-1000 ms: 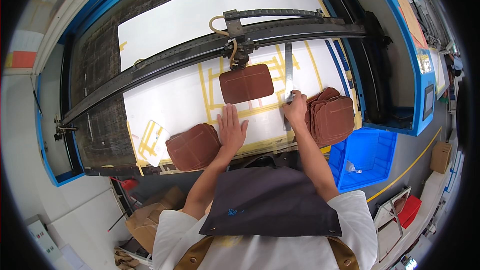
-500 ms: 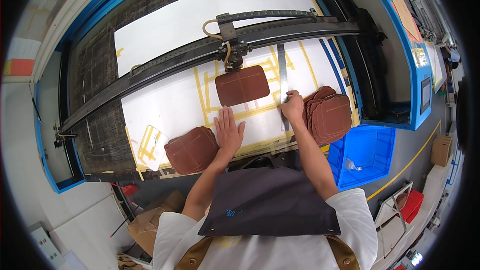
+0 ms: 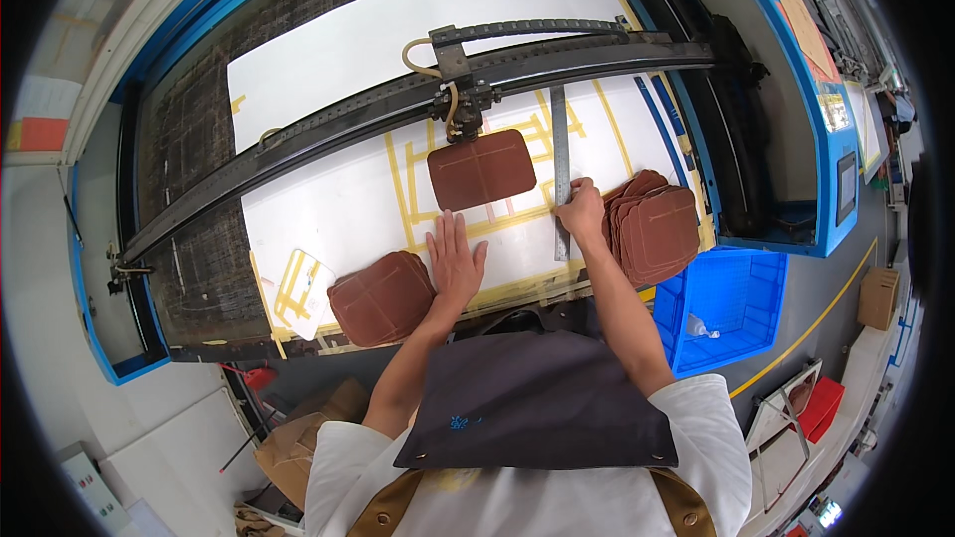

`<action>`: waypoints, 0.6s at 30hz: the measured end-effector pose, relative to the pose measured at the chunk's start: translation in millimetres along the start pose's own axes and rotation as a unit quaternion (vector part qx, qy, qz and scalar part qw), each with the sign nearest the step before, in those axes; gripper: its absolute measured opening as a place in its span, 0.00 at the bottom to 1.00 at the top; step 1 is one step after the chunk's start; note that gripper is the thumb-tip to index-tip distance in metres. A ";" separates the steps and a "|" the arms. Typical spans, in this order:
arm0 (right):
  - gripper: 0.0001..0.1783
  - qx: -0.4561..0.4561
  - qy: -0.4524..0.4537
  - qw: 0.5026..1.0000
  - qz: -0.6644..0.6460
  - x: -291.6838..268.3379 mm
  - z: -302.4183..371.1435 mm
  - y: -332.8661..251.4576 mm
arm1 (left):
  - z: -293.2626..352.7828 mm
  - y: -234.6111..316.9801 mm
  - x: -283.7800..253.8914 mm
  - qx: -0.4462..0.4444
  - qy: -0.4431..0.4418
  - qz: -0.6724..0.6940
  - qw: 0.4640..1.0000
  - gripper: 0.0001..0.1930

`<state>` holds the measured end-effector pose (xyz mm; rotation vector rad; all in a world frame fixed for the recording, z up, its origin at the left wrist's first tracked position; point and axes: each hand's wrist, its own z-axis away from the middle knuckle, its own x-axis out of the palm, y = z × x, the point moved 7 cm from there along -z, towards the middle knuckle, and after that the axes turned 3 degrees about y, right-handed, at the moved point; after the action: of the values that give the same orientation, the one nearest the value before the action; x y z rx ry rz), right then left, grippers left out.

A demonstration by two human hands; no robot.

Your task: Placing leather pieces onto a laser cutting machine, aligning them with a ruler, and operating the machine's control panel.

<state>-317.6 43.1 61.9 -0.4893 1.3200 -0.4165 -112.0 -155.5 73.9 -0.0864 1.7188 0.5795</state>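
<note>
A brown rounded leather piece (image 3: 483,171) lies on the white taped board (image 3: 348,189), under the machine's head (image 3: 462,111). Flat on the board near its lower left corner rests my left hand (image 3: 457,261), fingers stretched out. My right hand (image 3: 585,209) grips a metal ruler (image 3: 560,139) to the right of the piece; its fingers cover part of the ruler's edge. Beside my left wrist sits a neat stack of brown leather pieces (image 3: 383,300). A looser, fanned stack of leather pieces (image 3: 655,231) stands just right of my right hand.
A dark gantry beam (image 3: 328,104) with a cable chain (image 3: 537,28) crosses over the board. At the lower left lies a white card with yellow tape (image 3: 302,293). A blue crate (image 3: 731,303) stands below the right edge, beside the machine's blue housing (image 3: 796,89).
The ruler has shifted slightly to the left with my right hand. My left hand and the leather pieces have stayed in place.
</note>
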 end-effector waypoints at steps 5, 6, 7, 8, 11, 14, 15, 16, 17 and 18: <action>0.28 -0.032 -0.026 0.999 -0.026 5.4 8.0 -5.8 | 2.3 2.2 -3.2 -0.004 0.003 0.012 1.000 0.36; 0.28 -0.031 -0.025 0.999 -0.027 4.5 10.9 -4.4 | 4.8 3.7 -3.8 -0.009 -0.005 0.023 1.000 0.35; 0.27 0.010 -0.076 0.992 -0.103 3.2 17.1 -9.0 | 7.4 4.4 -3.9 -0.015 -0.011 0.035 0.999 0.35; 0.25 0.050 -0.126 0.975 -0.178 7.3 23.9 -12.5 | 9.6 5.6 -4.9 -0.015 -0.010 0.034 0.999 0.35; 0.23 0.005 -0.153 0.953 -0.261 25.8 38.3 -21.3 | 18.5 10.4 -5.6 -0.007 -0.010 0.042 0.999 0.34; 0.23 -0.023 -0.173 0.958 -0.229 40.3 46.9 -37.6 | 23.7 11.0 -3.9 -0.010 -0.016 0.038 0.999 0.34; 0.22 -0.047 -0.179 0.961 -0.204 42.7 49.2 -45.4 | 24.2 11.0 -3.7 -0.008 -0.014 0.043 0.999 0.35; 0.23 -0.049 -0.192 0.964 -0.177 48.7 49.8 -49.2 | 24.2 10.6 -4.0 -0.006 -0.012 0.047 0.999 0.35; 0.23 -0.049 -0.193 0.964 -0.177 51.0 51.4 -51.8 | 24.5 10.1 -4.1 -0.007 -0.012 0.046 0.999 0.35; 0.24 -0.058 -0.200 0.964 -0.168 53.6 53.5 -55.1 | 24.7 10.0 -3.8 -0.008 -0.014 0.050 0.999 0.36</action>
<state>-255.1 -26.5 58.8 -0.8560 0.8733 -0.4910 -92.6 -137.4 77.8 -0.0036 1.6979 0.6647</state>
